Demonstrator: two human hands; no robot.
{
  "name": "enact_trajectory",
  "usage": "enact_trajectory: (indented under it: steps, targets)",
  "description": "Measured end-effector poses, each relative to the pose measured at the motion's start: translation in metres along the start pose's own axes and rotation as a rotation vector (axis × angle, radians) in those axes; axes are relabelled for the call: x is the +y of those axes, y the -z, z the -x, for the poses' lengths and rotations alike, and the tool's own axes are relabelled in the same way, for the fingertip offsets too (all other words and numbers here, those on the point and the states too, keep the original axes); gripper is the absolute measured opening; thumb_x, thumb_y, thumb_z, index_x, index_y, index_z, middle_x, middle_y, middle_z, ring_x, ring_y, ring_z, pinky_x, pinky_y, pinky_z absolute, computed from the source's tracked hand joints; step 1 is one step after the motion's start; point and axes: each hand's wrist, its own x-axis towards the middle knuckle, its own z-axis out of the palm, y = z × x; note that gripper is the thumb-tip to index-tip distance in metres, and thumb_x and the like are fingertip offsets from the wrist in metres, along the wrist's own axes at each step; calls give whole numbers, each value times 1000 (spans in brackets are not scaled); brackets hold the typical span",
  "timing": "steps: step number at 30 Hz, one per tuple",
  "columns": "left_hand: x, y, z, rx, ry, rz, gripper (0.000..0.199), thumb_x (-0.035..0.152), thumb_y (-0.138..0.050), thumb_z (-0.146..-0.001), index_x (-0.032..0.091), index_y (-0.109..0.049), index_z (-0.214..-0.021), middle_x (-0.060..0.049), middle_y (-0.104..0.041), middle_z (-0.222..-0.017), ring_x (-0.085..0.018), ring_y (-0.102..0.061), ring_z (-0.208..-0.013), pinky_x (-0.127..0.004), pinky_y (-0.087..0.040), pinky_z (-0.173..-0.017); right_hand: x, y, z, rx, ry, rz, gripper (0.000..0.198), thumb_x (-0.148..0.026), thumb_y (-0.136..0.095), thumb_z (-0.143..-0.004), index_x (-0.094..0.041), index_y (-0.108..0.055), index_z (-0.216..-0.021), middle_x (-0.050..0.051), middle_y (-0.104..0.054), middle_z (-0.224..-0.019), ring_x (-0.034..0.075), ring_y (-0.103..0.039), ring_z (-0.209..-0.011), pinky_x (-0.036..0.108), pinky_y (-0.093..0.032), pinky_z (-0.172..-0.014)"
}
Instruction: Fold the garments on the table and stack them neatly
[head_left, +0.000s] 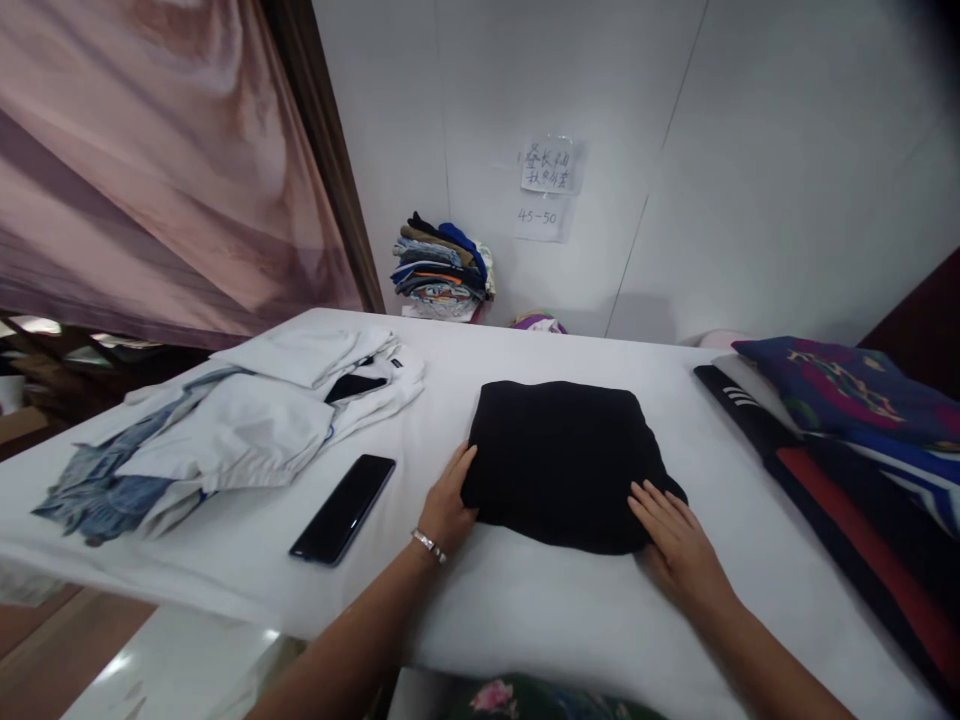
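A black folded garment (562, 465) lies in the middle of the white-covered table as a flat, rounded rectangle. My left hand (450, 500), with a bracelet on its wrist, grips the garment's left edge between fingers and thumb. At the near right corner, my right hand (675, 535) has its fingers over the top of the cloth, while the thumb is mostly hidden at the near edge. What kind of garment it is does not show.
A black phone (343, 510) lies left of the garment. Beyond it spread white and denim clothes (240, 425). Folded clothes (847, 400) are stacked at the right, and another clothes pile (442, 265) stands by the wall beyond the table (450, 350). Paper signs (551, 185) hang there.
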Motion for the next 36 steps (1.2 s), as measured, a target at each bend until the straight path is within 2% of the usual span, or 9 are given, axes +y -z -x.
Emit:
enact_trajectory:
  steps: [8,12,14,17,21,24,27,30,36]
  targets:
    - [-3,-4,2,-103,69,4,102,-8,-49,-60,35,-28,-150,1,-27,-156,-27,-42,-135,-45,-40,-112,-3,2,7,-28,-128,-190,90,-4,-42,-75,-44,-13,-151,-1,-39,-150,30,-41,-135,56,-41,-107]
    - [0,10,3,-160,90,116,97,3,-58,-65,35,-25,-151,0,-22,-158,-29,-37,-138,-46,-40,-111,-11,23,-2,-112,-215,-299,72,-18,-46,-84,-45,-26,-148,-1,-38,-151,31,-35,-139,61,-35,-110]
    - [0,21,1,-230,118,233,91,14,-63,-69,33,-28,-150,0,-20,-158,-29,-30,-141,-47,-35,-114,-13,35,-17,-118,-261,-333,60,-25,-48,-89,-41,-34,-145,0,-38,-151,31,-32,-140,63,-32,-111]
    - [-2,39,-12,-339,213,437,71,34,-61,-79,30,-38,-146,-3,-26,-156,-28,-27,-143,-46,-33,-114,-2,39,-55,-21,-298,-346,49,-33,-50,-91,-33,-45,-140,3,-42,-149,29,-34,-140,57,-30,-114]
    - [-6,48,-57,-285,346,453,63,53,-53,-84,26,-47,-140,-6,-31,-155,-26,-27,-143,-43,-33,-113,38,11,-123,56,-387,-349,48,-42,-50,-89,-23,-54,-133,9,-45,-147,27,-39,-137,51,-34,-113]
    - [-8,35,-100,-218,356,345,61,54,-55,-82,23,-52,-135,-8,-32,-155,-26,-25,-144,-42,-24,-117,71,-18,-168,-36,-515,-292,52,-44,-52,-86,-19,-56,-131,13,-49,-143,31,-40,-136,54,-35,-110]
    - [-8,10,-139,-218,365,234,56,50,-50,-86,18,-54,-131,-12,-39,-151,-25,-29,-142,-39,-20,-118,91,-35,-196,-214,-622,-235,54,-47,-50,-86,-16,-59,-128,14,-60,-131,34,-49,-129,55,-37,-106]
    - [-8,-14,-169,-230,358,181,49,44,-47,-88,16,-57,-128,-13,-49,-144,-25,-41,-136,-37,-27,-116,104,-43,-205,-383,-648,-215,58,-57,-43,-88,-14,-66,-120,14,-68,-118,34,-60,-115,51,-43,-100]
    - [-10,-35,-206,-332,380,42,48,44,-38,-92,15,-63,-122,-9,-59,-134,-21,-54,-125,-29,-39,-106,121,-48,-203,-499,-553,-264,66,-67,-40,-82,-18,-69,-115,11,-66,-123,34,-58,-118,44,-44,-98]
